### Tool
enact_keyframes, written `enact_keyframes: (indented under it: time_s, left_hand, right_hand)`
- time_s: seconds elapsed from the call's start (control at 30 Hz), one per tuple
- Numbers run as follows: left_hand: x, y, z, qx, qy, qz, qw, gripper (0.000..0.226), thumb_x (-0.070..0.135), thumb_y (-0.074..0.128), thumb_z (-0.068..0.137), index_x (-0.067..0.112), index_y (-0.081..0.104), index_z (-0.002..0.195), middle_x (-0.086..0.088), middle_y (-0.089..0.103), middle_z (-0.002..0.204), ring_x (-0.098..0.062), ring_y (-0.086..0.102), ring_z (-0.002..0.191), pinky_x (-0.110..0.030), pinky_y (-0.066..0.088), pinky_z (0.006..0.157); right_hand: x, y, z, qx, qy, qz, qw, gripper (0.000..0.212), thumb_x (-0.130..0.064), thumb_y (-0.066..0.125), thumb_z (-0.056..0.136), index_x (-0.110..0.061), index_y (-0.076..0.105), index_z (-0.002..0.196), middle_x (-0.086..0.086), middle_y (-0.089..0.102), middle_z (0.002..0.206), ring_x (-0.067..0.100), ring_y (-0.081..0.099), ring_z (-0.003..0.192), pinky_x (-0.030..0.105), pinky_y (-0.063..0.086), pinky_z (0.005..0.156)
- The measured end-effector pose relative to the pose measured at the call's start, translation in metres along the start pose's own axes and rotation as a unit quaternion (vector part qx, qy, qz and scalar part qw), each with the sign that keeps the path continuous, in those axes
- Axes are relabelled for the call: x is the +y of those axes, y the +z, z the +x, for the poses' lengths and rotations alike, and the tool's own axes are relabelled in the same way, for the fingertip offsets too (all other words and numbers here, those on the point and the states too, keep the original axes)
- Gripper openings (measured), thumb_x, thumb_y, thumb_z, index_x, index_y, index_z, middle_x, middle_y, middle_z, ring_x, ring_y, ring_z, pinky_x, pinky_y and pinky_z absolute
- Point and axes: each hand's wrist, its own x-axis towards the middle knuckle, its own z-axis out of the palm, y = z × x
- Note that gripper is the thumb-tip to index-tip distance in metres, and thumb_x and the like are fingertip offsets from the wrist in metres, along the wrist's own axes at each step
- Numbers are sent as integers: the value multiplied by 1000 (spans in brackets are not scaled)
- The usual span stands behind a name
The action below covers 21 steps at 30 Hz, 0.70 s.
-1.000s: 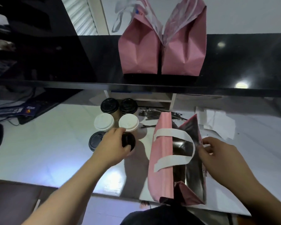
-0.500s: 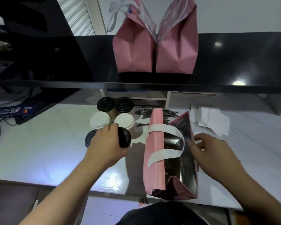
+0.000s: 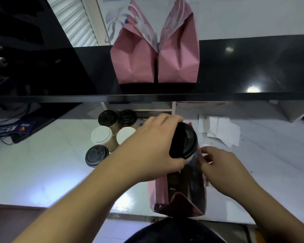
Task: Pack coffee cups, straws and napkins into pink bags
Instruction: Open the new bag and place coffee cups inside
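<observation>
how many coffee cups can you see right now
6. Five stand on the white counter: two black-lidded at the back, two white-lidded in the middle, one black-lidded in front. The left hand holds the sixth over the open bag.

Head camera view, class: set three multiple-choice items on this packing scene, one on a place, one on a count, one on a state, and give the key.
1. Where do the two filled pink bags stand?
A. on the black upper shelf
B. on the floor
C. in a drawer

2. How many cups still stand on the white counter?
A. two
B. five
C. eight

3. The left hand is
A. empty
B. gripping a black-lidded cup
C. flat on the counter

Key: A, both stand side by side up there; B, three black lids, two white; B, held tilted over the open bag that the right hand steadies.
</observation>
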Motion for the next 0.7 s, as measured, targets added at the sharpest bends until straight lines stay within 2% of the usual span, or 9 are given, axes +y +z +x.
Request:
enact_keyframes:
  time_s: [0.1,0.17,0.3,0.53,0.7]
  left_hand:
    - [-9,30,16,-53,-5,14,998,88,57,77,77,34,34,151,9,45,146,-17,42,132,-37,47,105]
    - [-15,49,25,-89,-10,29,996,87,57,79,77,31,38,149,5,50,144,-20,48,129,-39,52,100]
    - [-19,82,42,-119,5,94,988,75,53,82,78,25,47,138,1,57,136,-24,58,119,-40,57,88]
    - [-23,118,68,-166,-13,149,975,79,36,88,79,12,46,142,-10,57,134,-31,60,118,-42,54,90]
    - [-26,138,71,-190,-35,142,971,70,36,84,82,10,46,136,-14,56,133,-36,59,118,-49,55,94]
  right_hand:
    - [4,-3,-2,14,-4,-30,999,25,-40,47,103,-34,62,84,-13,71,74,3,62,59,20,42,47]
    - [4,-3,-2,24,-7,-41,999,27,-34,47,104,-30,60,81,-7,67,67,8,61,58,27,47,50]
    - [4,-2,-1,25,-6,-47,999,23,-32,47,105,-25,63,91,-3,72,79,12,64,68,40,57,65]
    - [3,-4,-2,21,-9,-49,999,21,-29,47,103,-22,59,86,0,68,74,17,62,68,44,55,66]
    - [2,-5,-3,20,-9,-43,999,20,-29,47,103,-22,59,88,1,68,76,16,61,68,43,54,65]
